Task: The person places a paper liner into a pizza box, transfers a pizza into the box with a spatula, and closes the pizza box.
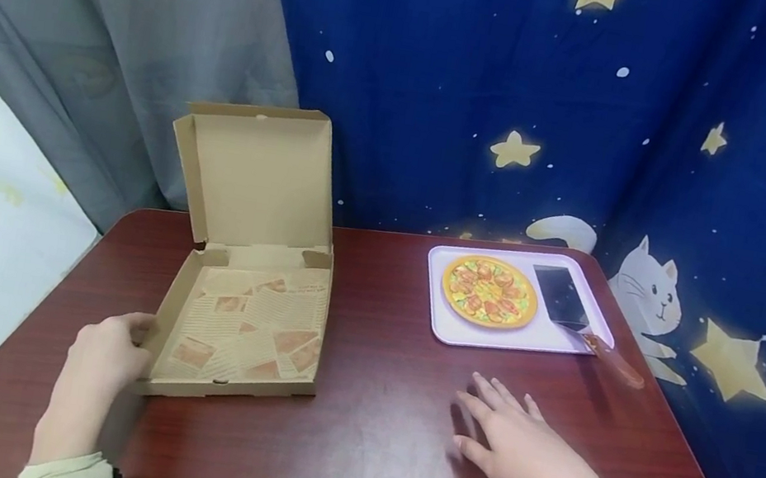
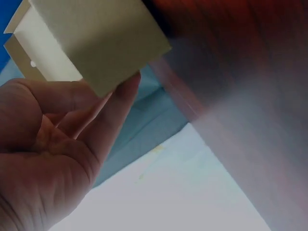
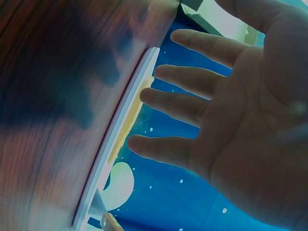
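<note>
An open cardboard pizza box stands on the left of the table, its lid raised at the back and its base lined with printed paper. My left hand grips the box's left side near the front corner. In the left wrist view the curled fingers meet the cardboard edge, their tips partly hidden behind it. My right hand hovers over the table, palm down, fingers spread, holding nothing. Beyond it, a toy pizza lies on a white tray. A pizza server with a wooden handle lies beside the pizza.
The server's handle sticks out over the tray's front right edge. A dark red wooden table carries everything. Grey and blue star-patterned curtains hang close behind its back edge, and the blue cloth runs along its right side.
</note>
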Demonstrator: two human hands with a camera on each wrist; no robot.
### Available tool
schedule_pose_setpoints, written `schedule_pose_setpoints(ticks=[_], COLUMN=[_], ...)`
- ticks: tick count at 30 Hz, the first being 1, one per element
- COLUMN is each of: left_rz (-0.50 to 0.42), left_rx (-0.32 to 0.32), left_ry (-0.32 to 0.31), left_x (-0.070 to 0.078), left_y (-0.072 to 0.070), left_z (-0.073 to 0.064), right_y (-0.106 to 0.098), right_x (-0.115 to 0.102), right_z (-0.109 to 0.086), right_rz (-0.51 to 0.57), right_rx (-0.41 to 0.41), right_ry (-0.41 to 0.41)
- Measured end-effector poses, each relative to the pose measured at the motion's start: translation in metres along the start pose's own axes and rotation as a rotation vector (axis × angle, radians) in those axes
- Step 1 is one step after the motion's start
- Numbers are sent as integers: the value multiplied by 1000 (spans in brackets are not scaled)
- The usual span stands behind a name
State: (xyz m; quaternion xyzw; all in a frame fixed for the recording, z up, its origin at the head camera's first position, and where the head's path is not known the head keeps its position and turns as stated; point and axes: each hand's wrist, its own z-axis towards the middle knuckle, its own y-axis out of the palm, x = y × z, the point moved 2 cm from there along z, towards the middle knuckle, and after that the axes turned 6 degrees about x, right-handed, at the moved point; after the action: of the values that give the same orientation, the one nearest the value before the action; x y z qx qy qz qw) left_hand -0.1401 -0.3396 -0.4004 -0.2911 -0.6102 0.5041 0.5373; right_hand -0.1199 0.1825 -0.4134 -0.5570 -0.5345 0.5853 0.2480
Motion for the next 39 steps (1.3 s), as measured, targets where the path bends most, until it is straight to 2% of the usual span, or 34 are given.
schedule_pose_setpoints(ticks=[5,10,17,26,34,36,39], left_rz=[-16,-28,-48,-44,-44,-45,-49], left_rx=[-21,-15,-44,-70,-78,-80,-80], left_ry=[46,77,89,64,54,58,62], left_x=[12,25,40,40,38,38,38], left_y=[7,11,16,20,19,19,18], left_z=[-3,-6,-9,-8,-4,-4,-4], right_y=[-1,-3,-7,-10,-20,-23,-31], right_x=[1,3,6,11,16,18,22], right_z=[-1,-2,-4,-4,-5,-6,-7], right_rz=[2,5,4,9,11,17,0], right_rx=[7,13,30,34,81,97,180], right_ry=[4,3,3,18,-2,-5,-28])
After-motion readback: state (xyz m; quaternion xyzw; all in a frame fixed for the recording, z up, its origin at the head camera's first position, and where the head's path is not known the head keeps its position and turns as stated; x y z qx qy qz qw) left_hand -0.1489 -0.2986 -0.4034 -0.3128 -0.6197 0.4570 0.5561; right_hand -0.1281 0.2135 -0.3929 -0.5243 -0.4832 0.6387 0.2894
